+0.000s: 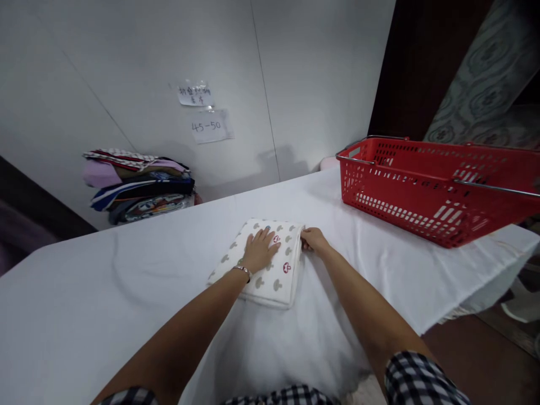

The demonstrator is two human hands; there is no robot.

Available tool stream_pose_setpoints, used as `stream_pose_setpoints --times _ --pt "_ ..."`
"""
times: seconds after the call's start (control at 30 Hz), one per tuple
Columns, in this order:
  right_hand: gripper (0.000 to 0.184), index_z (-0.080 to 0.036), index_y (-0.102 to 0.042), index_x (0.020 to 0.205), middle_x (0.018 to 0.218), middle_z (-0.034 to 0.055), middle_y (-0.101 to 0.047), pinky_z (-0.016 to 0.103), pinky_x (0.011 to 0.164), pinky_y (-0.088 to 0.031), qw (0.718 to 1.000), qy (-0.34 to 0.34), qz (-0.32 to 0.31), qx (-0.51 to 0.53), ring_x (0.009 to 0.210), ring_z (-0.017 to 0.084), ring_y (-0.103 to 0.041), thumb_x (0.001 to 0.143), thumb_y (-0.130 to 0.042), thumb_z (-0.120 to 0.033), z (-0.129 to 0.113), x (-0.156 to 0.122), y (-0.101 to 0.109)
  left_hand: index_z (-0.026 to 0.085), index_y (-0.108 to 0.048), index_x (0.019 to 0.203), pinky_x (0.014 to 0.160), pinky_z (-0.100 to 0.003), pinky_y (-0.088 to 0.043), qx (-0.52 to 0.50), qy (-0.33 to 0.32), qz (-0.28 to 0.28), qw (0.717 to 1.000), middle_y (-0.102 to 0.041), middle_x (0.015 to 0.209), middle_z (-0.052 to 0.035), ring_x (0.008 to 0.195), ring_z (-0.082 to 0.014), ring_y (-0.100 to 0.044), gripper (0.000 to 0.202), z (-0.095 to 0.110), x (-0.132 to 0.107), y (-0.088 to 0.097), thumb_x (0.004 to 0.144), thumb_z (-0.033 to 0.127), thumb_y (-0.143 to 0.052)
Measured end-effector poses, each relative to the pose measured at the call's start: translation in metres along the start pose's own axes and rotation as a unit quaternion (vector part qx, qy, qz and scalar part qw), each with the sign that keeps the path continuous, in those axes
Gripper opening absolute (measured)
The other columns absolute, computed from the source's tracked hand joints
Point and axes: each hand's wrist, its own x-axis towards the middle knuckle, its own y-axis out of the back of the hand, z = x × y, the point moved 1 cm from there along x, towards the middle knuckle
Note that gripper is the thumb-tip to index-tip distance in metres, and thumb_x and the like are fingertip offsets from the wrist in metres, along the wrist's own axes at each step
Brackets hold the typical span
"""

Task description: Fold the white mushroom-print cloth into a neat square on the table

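A white cloth (pixel 277 285) with grey and red mushroom prints lies folded into a thick, flat rectangle on the white-covered table (pixel 169 270). My left hand (pixel 259 251) rests flat on top of it, fingers spread. At the cloth's right edge, near the far corner, my right hand (pixel 314 241) has its fingers closed on the folded layers. The fingertips of that hand are partly hidden. A bracelet (pixel 243 273) circles my left wrist.
A red plastic basket (pixel 400 197) with metal handles stands at the table's right end. Folded clothes (pixel 141 188) are stacked at the back left, by the wall. Two paper notes (pixel 211 126) are taped to the wall.
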Motion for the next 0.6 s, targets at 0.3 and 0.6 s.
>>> stream_pose_setpoints --times 0.3,0.6 --pt "0.024 -0.012 -0.057 0.085 0.067 -0.0038 -0.054 0.017 0.044 -0.041 0.998 -0.035 -0.02 0.048 0.048 0.004 -0.047 0.089 -0.053 -0.035 -0.005 0.002 -0.002 0.022 -0.046 0.129 0.107 -0.047 -0.022 0.002 -0.004 0.004 1.0 -0.036 0.144 -0.0089 0.133 -0.0245 -0.029 0.05 0.013 0.038 0.024 0.092 0.051 -0.028" --pt "0.027 -0.019 -0.04 0.052 0.033 -0.0091 -0.034 0.019 0.033 -0.019 0.99 0.034 0.023 0.132 0.03 0.004 -0.029 0.072 -0.057 -0.021 -0.002 -0.002 -0.005 0.031 -0.049 0.125 0.108 -0.054 -0.014 0.024 -0.016 -0.037 0.999 -0.038 0.143 -0.003 0.135 -0.0259 -0.026 0.041 0.0 0.073 0.0 0.093 0.046 -0.029"
